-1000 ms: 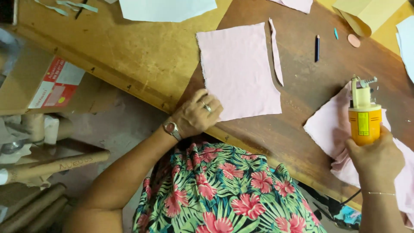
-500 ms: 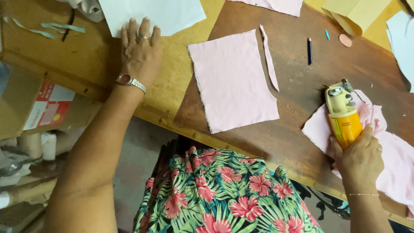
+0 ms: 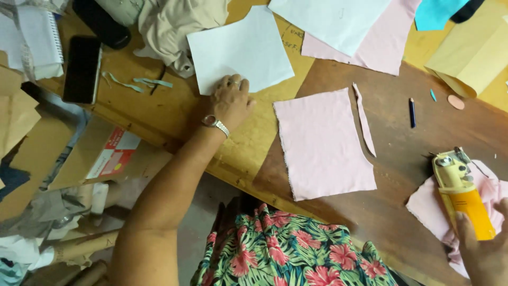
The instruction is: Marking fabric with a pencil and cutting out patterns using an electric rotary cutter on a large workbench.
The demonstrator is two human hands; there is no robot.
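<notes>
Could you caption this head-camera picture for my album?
Left hand on white paper, right hand holding yellow cutter.

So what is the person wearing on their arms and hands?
The left hand has a ring on one finger, and a silver metal watch sits on that wrist. The arm is bare, with no sleeve showing. The right hand is only partly in view, and nothing worn shows on it.

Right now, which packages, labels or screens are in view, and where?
Phone: upper left on the table, flat black rectangle, dark screen.
Cardboard box: below the table edge, left of the arm, brown with a red and white label.
Envelope: upper right, tan, plain.
</notes>
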